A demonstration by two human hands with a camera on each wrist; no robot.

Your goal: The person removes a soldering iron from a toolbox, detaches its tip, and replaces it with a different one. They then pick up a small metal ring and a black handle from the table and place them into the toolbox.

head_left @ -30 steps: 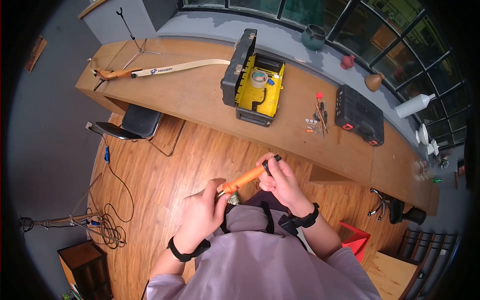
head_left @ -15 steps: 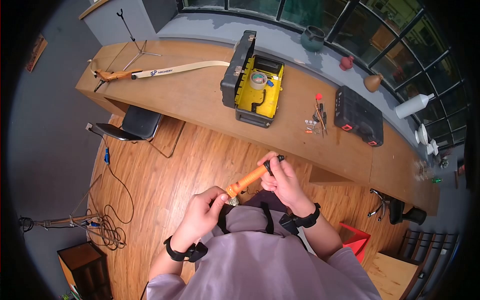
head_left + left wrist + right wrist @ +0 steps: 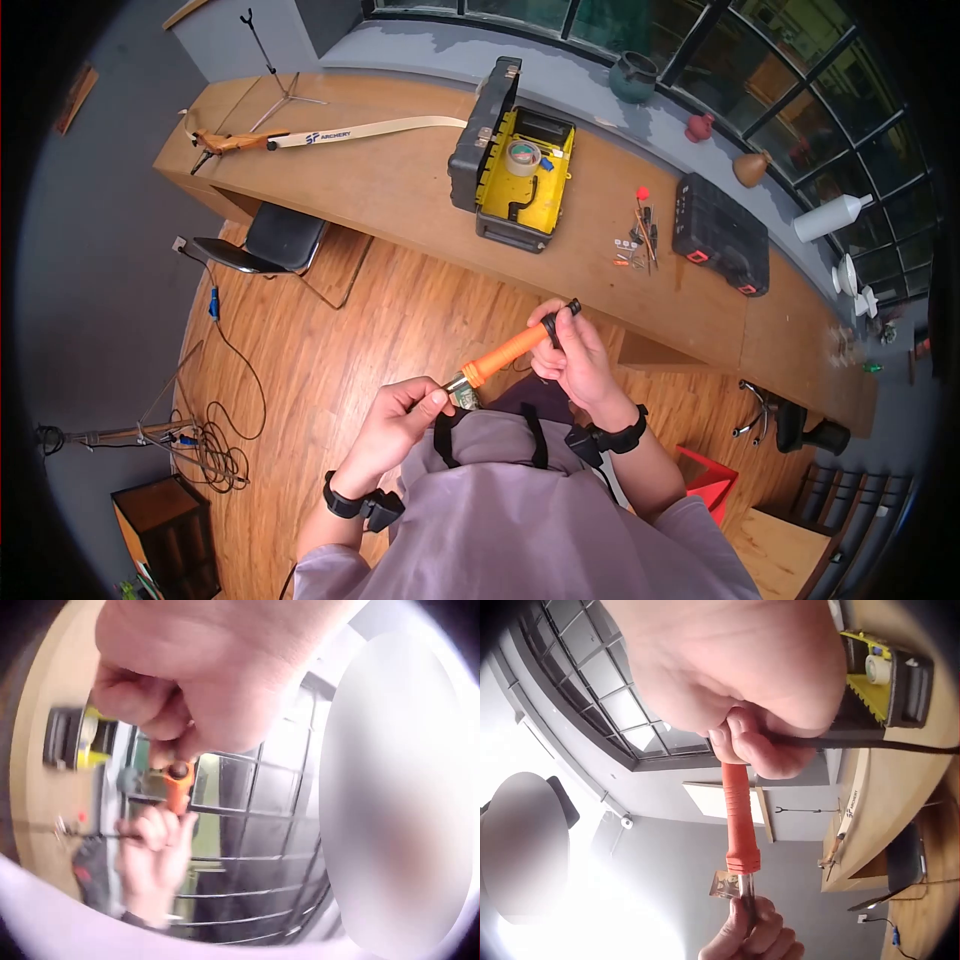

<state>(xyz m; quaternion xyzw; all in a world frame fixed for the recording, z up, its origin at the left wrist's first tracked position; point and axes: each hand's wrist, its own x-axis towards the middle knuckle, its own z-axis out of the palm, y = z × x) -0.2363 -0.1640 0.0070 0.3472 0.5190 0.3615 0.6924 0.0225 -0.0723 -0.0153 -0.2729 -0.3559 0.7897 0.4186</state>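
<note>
An orange ribbed handle (image 3: 503, 356) with a black end is held slanting in front of the body. My right hand (image 3: 580, 365) grips its black end, fingers curled round it. At the other end, my left hand (image 3: 395, 425) pinches a metal shaft (image 3: 457, 383) between thumb and fingers. In the right wrist view the shaft (image 3: 746, 889) comes straight out of the orange handle (image 3: 739, 817), and the left hand (image 3: 751, 934) holds it. A thin cord (image 3: 885, 745) runs beside the right hand. The left wrist view is blurred, with the orange piece (image 3: 178, 787) between both hands.
On the long table (image 3: 390, 190) stand an open black and yellow toolbox (image 3: 540, 190), small tools (image 3: 645, 235), a black case (image 3: 722, 235) and a bow (image 3: 370, 129). A black chair (image 3: 285, 238) is below the left part. Cable coils (image 3: 215, 465) lie on the floor.
My left hand has moved slightly down and away from the orange handle, and more of the metal shaft shows. The right hand has shifted a little up and right with the handle.
</note>
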